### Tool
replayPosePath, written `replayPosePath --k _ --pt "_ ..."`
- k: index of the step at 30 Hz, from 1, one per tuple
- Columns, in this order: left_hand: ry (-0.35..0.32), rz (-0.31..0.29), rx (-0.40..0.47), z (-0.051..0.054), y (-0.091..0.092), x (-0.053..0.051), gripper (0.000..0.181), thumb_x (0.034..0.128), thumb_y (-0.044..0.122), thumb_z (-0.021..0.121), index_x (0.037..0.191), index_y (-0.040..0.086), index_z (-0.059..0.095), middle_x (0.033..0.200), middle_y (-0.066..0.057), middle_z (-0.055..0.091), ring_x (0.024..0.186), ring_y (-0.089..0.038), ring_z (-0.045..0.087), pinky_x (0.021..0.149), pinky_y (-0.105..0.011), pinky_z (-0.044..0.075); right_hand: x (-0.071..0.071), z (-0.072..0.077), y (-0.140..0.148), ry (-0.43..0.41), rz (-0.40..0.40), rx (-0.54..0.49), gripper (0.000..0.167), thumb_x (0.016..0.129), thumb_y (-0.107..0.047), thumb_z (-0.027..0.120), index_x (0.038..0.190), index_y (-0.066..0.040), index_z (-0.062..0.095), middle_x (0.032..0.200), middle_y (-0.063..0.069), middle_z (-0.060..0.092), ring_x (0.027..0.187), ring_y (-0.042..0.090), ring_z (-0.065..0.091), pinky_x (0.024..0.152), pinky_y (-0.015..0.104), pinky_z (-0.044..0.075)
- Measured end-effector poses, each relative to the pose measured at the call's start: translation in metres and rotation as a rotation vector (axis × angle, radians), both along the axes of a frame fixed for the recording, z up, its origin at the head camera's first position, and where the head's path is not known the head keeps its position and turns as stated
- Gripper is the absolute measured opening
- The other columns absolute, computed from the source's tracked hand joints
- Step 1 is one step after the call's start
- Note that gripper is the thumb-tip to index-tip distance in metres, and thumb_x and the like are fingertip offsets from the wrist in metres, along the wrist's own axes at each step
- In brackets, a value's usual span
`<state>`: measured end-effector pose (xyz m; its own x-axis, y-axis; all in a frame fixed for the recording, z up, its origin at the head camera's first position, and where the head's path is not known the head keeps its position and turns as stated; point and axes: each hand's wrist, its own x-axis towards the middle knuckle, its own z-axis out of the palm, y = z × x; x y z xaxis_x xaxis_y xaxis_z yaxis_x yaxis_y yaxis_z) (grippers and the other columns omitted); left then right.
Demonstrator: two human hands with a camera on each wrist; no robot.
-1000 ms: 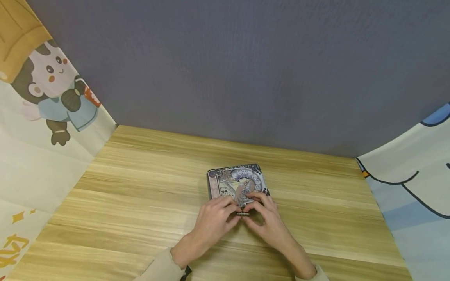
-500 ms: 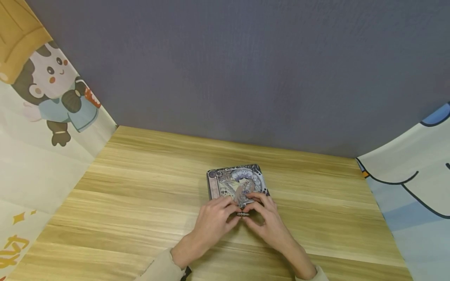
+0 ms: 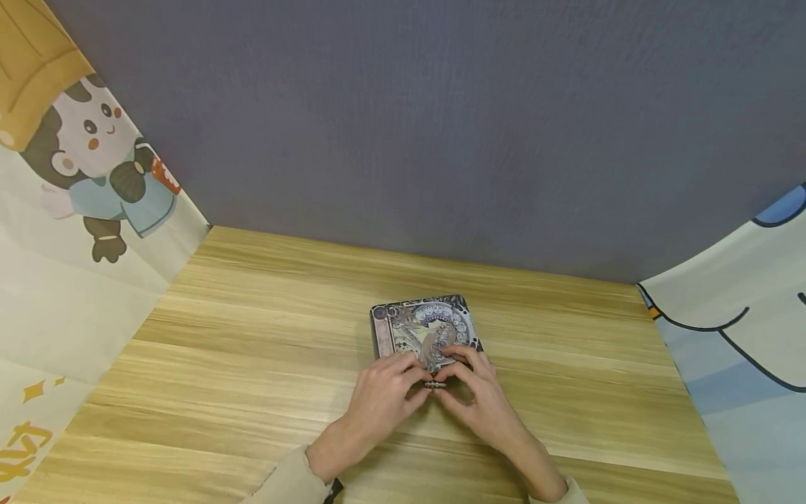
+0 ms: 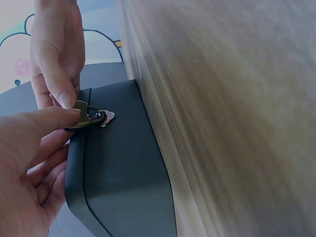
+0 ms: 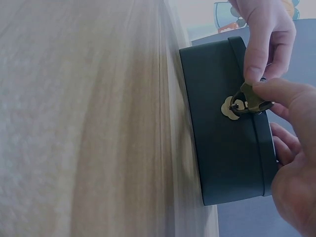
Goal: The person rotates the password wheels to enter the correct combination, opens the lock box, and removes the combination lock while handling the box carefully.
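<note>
A dark box with a patterned lid lies on the table, its lid down. On its front side, a bronze-coloured metal clasp hangs over a ring on a flower-shaped plate. My left hand pinches one side of the clasp between thumb and forefinger. From the other side my right hand pinches it too, thumb tip close to the left thumb. The other fingers of both hands rest over the lid's front edge. The fingertips hide part of the clasp in the head view.
The box stands on a wooden table. A grey panel rises at the back. Printed cloths hang at the left and right. A small black object shows by the left sleeve.
</note>
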<state>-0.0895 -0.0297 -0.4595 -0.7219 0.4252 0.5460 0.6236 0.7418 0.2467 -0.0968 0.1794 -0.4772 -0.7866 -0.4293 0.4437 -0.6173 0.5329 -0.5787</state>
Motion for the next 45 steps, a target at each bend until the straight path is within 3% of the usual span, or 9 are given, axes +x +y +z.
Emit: replayPosePath --k 29,45 --pt "-0.008 0.002 0.001 -0.0003 0.0000 0.0001 0.018 0.0764 0.023 0.091 0.090 0.019 0.079 0.086 0.010 0.066 0.072 -0.003 0.059 0.064 -0.015 0.052 0.0004 -0.0011 -0.0004 0.017 -0.008 -0.002 0.035 0.079 -0.011 0.088 0.102 -0.025 0.066 0.135 0.004 0.060 0.122 0.027 0.053 0.096 0.050 0.041" --pt "-0.008 0.002 -0.013 -0.0014 -0.0002 -0.0004 0.019 0.0757 0.024 0.092 0.089 0.018 0.079 0.086 0.010 0.065 0.072 -0.004 0.059 0.064 -0.015 0.051 -0.0002 -0.0018 0.0006 -0.010 0.001 -0.013 0.035 0.079 -0.012 0.088 0.102 -0.026 0.066 0.136 0.004 0.059 0.125 0.028 0.051 0.100 0.054 0.039"
